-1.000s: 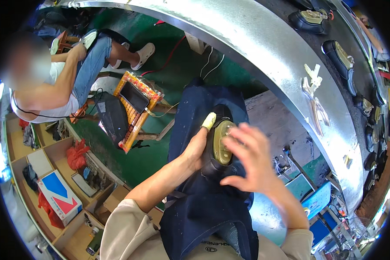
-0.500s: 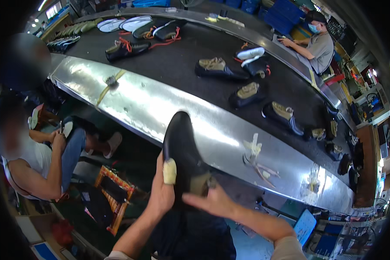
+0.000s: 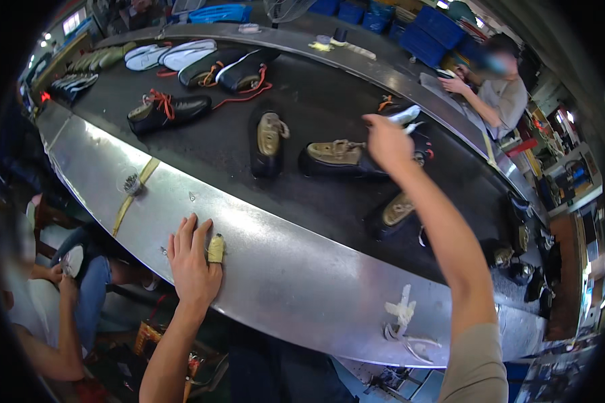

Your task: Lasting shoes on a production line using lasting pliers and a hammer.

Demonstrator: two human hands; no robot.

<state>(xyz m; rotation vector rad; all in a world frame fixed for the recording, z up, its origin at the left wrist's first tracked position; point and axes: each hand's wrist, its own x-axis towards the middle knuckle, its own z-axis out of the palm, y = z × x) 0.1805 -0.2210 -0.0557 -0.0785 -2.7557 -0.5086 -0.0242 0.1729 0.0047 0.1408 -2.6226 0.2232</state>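
Observation:
My left hand lies palm-down on the shiny metal ledge, its fingers spread and yellowish tape round the thumb. My right arm stretches across the dark belt, and my right hand is over a white-soled shoe on the far side. Its fingers curl out of sight, so I cannot make out whether they grip anything. Just left of that hand sits a black shoe with an olive-brown top. Another black shoe stands farther left, toe toward me. A third dark shoe is partly covered by my forearm.
Black shoes with red laces and pale upturned soles line the belt's left part. More shoes crowd its right end. Tape strips stick to the ledge. One person works across; another sits at left.
The black shoe has left my hands, and one now stands on the belt. My left hand has come down onto the ledge; my right hand has reached out over the belt.

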